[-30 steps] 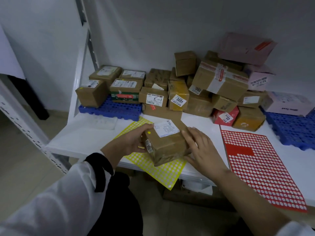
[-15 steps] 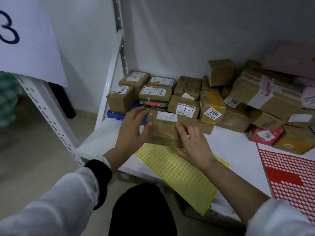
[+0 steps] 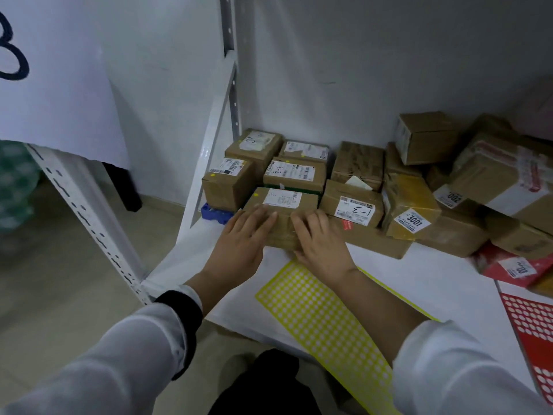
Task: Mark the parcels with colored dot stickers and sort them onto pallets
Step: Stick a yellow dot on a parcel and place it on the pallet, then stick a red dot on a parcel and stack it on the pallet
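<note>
Fingers laid straight and close together on the brown parcel near the left end of the shelf.

On my feed the left hand and right hand lie side by side, palms down, pressing the parcel's near top edge; neither curls round it. The parcel carries a white label and a yellow dot at its top left corner. It sits against the other boxes on the blue pallet in the shelf's back left corner; I cannot tell how much of it rests on the pallet. The yellow sticker sheet overhangs the shelf's front edge beneath the right wrist, and the red sheet lies toward the right end.
</note>
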